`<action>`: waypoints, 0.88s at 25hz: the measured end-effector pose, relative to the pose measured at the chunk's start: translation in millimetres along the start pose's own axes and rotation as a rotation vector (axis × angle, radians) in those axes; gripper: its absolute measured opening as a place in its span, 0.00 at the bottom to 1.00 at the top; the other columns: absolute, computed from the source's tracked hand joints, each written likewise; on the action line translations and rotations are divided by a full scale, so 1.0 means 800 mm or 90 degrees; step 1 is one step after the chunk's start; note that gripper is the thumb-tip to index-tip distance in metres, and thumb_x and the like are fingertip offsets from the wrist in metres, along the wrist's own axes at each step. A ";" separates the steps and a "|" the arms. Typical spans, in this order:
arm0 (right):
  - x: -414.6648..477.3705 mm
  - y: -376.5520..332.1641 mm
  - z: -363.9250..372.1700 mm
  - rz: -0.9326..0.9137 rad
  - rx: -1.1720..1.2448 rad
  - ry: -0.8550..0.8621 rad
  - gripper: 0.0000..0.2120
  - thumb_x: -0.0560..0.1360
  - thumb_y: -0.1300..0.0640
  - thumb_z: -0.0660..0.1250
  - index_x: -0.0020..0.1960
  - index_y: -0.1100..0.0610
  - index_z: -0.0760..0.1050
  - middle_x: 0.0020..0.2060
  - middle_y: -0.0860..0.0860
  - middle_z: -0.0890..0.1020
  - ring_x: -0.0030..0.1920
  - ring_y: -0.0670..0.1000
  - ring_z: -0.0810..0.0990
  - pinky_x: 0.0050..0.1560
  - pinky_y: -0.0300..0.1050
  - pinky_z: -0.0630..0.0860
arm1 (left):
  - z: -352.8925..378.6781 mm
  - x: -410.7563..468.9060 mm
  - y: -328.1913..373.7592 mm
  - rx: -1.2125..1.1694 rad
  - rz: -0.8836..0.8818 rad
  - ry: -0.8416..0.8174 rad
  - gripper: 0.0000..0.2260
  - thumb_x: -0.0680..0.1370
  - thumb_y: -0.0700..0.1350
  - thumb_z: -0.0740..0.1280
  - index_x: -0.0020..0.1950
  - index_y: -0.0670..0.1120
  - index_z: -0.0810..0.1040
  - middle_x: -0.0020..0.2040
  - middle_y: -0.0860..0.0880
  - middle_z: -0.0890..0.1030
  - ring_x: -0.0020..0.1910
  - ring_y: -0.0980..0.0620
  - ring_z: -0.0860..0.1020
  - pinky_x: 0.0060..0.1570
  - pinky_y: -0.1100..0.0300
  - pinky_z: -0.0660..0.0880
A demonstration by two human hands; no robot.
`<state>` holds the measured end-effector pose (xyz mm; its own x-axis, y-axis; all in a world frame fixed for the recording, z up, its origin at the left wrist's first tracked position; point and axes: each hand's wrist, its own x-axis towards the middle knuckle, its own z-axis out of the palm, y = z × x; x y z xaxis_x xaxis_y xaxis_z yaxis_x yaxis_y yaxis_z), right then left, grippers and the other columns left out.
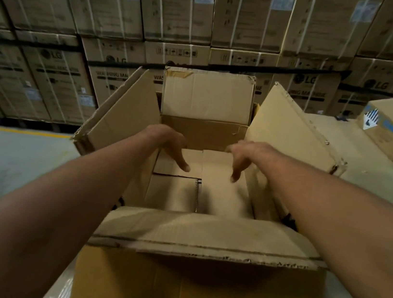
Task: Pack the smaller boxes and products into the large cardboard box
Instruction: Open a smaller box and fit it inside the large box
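Corrugated brown cardboard fills the view as a person reaches both arms into the large cardboard box [203, 235]. It stands in the middle of the scene with all four flaps open, its edges frayed and a strip of old tape on the far flap. The left hand [167, 143] and right hand [247, 154] hang over the smaller boxes [222, 190] packed side by side inside. The fingers of both are loosely spread, pointing down and gripping nothing; whether the fingertips touch the box tops cannot be told. The plain, unmarked smaller boxes look stiff and fairly light, and are probably best taken by opposite side walls, though the tight fit leaves little room for fingers. The worn large box would likely flex if lifted by its flaps, so a hold under its base seems safer. Stacked washing machine cartons [56, 78] line the wall behind.
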<state>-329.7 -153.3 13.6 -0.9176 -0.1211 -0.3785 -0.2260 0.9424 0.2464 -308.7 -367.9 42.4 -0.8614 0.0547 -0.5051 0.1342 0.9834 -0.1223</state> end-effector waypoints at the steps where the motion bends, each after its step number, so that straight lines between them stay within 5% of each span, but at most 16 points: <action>1: 0.028 -0.006 0.005 -0.034 0.010 -0.044 0.56 0.66 0.39 0.80 0.83 0.46 0.52 0.82 0.51 0.57 0.80 0.61 0.59 0.74 0.63 0.66 | 0.004 0.028 0.004 -0.010 0.000 -0.011 0.52 0.68 0.69 0.74 0.83 0.52 0.53 0.83 0.51 0.53 0.81 0.42 0.55 0.77 0.42 0.58; 7: 0.138 -0.036 0.075 -0.075 0.035 -0.173 0.77 0.48 0.33 0.84 0.82 0.38 0.37 0.83 0.51 0.45 0.81 0.64 0.51 0.76 0.66 0.61 | 0.063 0.135 0.011 0.084 0.021 -0.103 0.64 0.64 0.69 0.77 0.81 0.54 0.33 0.83 0.49 0.38 0.82 0.40 0.49 0.78 0.42 0.57; 10: 0.163 -0.039 0.130 -0.118 0.052 -0.190 0.76 0.52 0.34 0.84 0.78 0.35 0.29 0.80 0.51 0.30 0.81 0.65 0.37 0.77 0.71 0.53 | 0.125 0.160 0.013 0.121 0.018 -0.137 0.67 0.63 0.70 0.77 0.80 0.54 0.29 0.82 0.46 0.34 0.81 0.36 0.47 0.78 0.41 0.57; 13: 0.174 -0.034 0.139 -0.139 0.066 -0.198 0.73 0.57 0.35 0.83 0.77 0.34 0.27 0.79 0.52 0.27 0.79 0.65 0.32 0.76 0.72 0.49 | 0.159 0.188 0.011 0.101 0.007 -0.147 0.71 0.58 0.71 0.78 0.77 0.57 0.25 0.80 0.46 0.28 0.78 0.28 0.39 0.76 0.33 0.54; 19: 0.177 -0.044 0.144 -0.130 0.084 -0.198 0.71 0.60 0.41 0.84 0.78 0.34 0.30 0.80 0.52 0.29 0.79 0.65 0.32 0.76 0.74 0.50 | 0.159 0.180 0.017 0.120 0.008 -0.137 0.67 0.63 0.67 0.78 0.79 0.54 0.27 0.80 0.43 0.31 0.77 0.26 0.40 0.74 0.29 0.55; 22: 0.154 -0.045 0.126 -0.145 0.033 -0.195 0.65 0.63 0.42 0.83 0.82 0.39 0.37 0.83 0.52 0.39 0.82 0.63 0.43 0.78 0.67 0.55 | 0.140 0.157 0.038 0.181 0.022 -0.130 0.59 0.69 0.64 0.77 0.83 0.48 0.39 0.83 0.41 0.48 0.79 0.35 0.57 0.72 0.40 0.64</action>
<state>-402.0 -171.2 -131.8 -0.7040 -0.2383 -0.6690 -0.3890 0.9175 0.0825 -358.0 -350.4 -120.1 -0.7421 0.0232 -0.6699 0.3173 0.8925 -0.3206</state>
